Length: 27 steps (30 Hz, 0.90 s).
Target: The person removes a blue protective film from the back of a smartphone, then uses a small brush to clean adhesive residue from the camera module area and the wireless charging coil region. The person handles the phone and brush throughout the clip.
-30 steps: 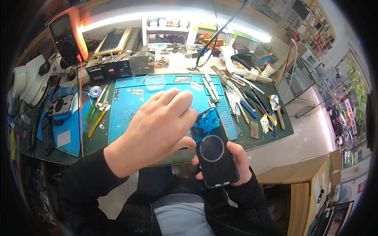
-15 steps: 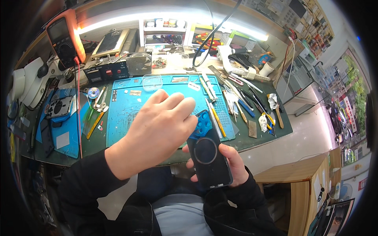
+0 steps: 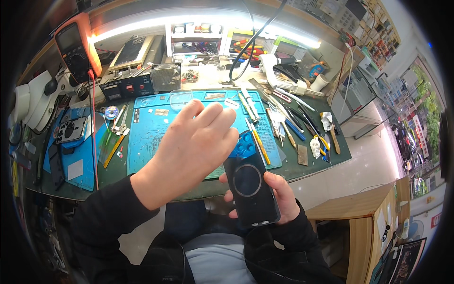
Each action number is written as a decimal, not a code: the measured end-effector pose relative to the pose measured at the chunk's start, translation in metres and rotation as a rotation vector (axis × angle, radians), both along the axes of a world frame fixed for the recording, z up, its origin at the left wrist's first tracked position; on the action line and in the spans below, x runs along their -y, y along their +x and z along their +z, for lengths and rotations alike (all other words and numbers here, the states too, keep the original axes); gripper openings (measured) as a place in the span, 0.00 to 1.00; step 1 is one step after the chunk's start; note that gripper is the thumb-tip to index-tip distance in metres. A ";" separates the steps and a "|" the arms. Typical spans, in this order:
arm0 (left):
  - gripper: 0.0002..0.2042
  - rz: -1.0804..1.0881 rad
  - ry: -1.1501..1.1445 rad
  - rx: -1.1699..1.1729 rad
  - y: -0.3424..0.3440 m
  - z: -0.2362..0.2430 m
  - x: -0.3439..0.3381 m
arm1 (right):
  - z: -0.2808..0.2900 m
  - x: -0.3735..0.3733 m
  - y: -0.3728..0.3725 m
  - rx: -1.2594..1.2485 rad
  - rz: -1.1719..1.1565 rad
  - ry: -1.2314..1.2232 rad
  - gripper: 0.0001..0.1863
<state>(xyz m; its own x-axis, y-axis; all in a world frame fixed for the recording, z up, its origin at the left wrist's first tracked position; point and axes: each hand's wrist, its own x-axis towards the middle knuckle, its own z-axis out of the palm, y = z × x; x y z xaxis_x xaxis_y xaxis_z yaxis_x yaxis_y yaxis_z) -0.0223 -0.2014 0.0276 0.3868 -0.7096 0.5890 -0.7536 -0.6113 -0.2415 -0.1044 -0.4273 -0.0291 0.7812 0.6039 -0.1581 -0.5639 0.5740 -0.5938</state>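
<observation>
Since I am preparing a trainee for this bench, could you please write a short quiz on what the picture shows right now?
1. Which of the person's hands holds the dark phone?
2. True or false: the orange multimeter is at the upper left of the picture.
3. Fill in the colour: the camera area at the phone's far end is ____.

Key:
1. The right hand.
2. True.
3. Blue.
</observation>
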 end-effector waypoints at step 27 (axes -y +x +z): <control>0.06 0.210 0.021 0.072 0.018 -0.012 0.004 | -0.005 0.001 0.001 0.010 0.018 0.040 0.38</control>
